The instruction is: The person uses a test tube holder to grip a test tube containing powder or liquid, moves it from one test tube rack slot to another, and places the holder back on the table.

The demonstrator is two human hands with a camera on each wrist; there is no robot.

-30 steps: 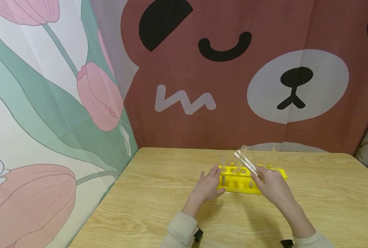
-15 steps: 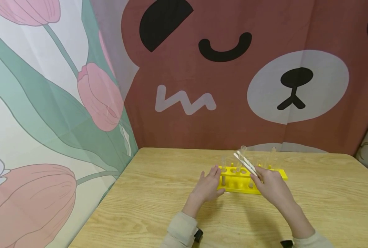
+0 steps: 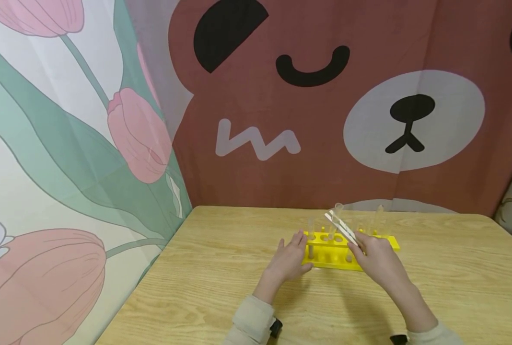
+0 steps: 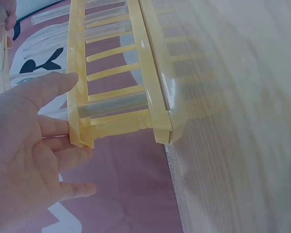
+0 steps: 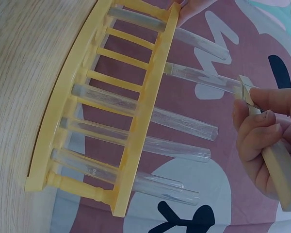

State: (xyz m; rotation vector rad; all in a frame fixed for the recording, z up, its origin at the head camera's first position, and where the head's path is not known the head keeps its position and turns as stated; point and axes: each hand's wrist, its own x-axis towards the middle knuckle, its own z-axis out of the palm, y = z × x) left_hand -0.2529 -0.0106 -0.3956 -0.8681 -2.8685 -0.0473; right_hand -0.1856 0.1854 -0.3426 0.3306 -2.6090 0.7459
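A yellow plastic test tube rack (image 3: 333, 264) stands on the wooden table. My left hand (image 3: 287, 260) grips its left end, with the thumb in front of the top board and fingers round the end, as the left wrist view shows. In my right hand (image 5: 269, 141) is a pale wooden test tube holder (image 5: 281, 179), pinched between thumb and fingers. The holder's tip clamps a clear test tube (image 5: 203, 77) near its mouth. This tube rises above the rack's top board, its lower end right at a hole there. Another tube (image 5: 199, 43) stands in the left-end hole.
Several more clear test tubes (image 5: 186, 121) stand in the rack's right part, overlapped by my right hand in the head view. Behind the table (image 3: 195, 278) hangs a brown bear-print cloth (image 3: 238, 187); a tulip-print cloth (image 3: 66, 143) hangs at the left.
The wooden holder and its clamped tube have shifted very slightly left. My left hand keeps its place on the rack's end.
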